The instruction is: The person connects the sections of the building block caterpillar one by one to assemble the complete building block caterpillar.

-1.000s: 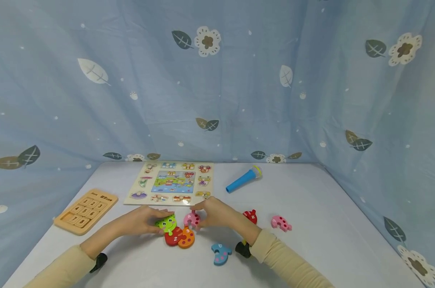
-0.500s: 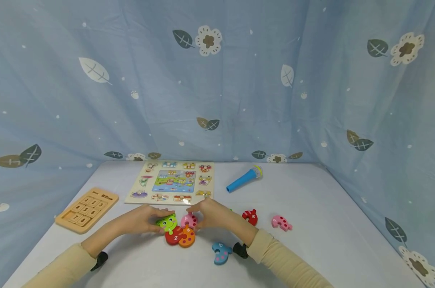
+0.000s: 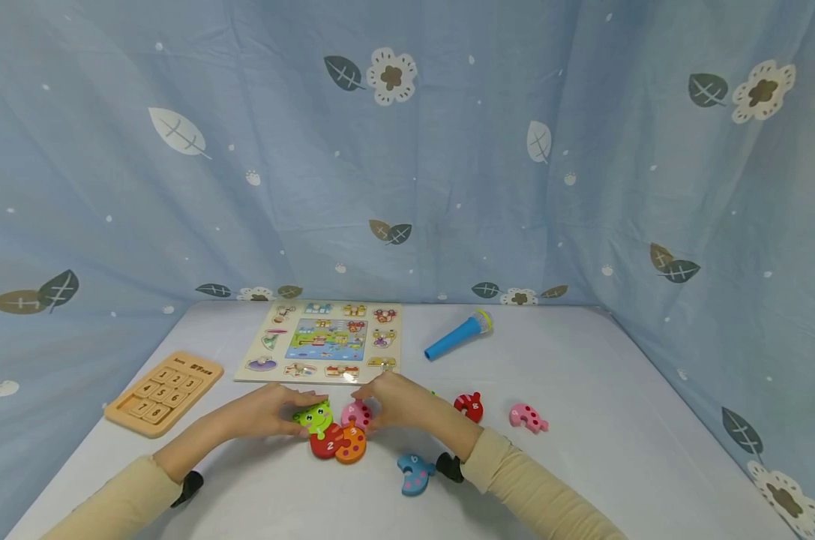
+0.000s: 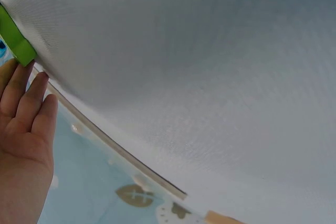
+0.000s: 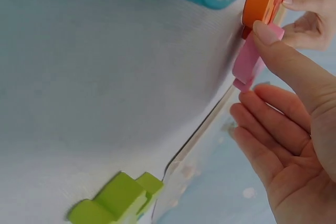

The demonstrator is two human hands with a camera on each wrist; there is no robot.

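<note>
My left hand (image 3: 268,412) grips the green smiling caterpillar head piece (image 3: 315,417), thumb below and fingers along its top edge. Joined to the head is a red puzzle piece (image 3: 326,444) marked 2, with a dotted orange puzzle piece (image 3: 351,444) beside it. My right hand (image 3: 394,403) pinches a pink puzzle piece (image 3: 356,414) marked 4 at the orange one's upper edge. In the right wrist view, the thumb lies on the pink piece's side and the other fingers (image 5: 273,124) extend below it. The left wrist view shows only an edge of the green head (image 4: 16,38) at my fingertips.
Loose pieces lie to the right: blue (image 3: 415,475), red (image 3: 471,406), pink (image 3: 527,418), and a green one (image 5: 118,200) mostly hidden by my right arm. Behind are a picture puzzle board (image 3: 245,367) and a blue toy microphone (image 3: 454,337); a wooden number tray (image 3: 198,394) lies left.
My right hand has shifted the pink piece slightly left, against the top of the orange piece. The left hand keeps its hold on the green head in the same spot.
</note>
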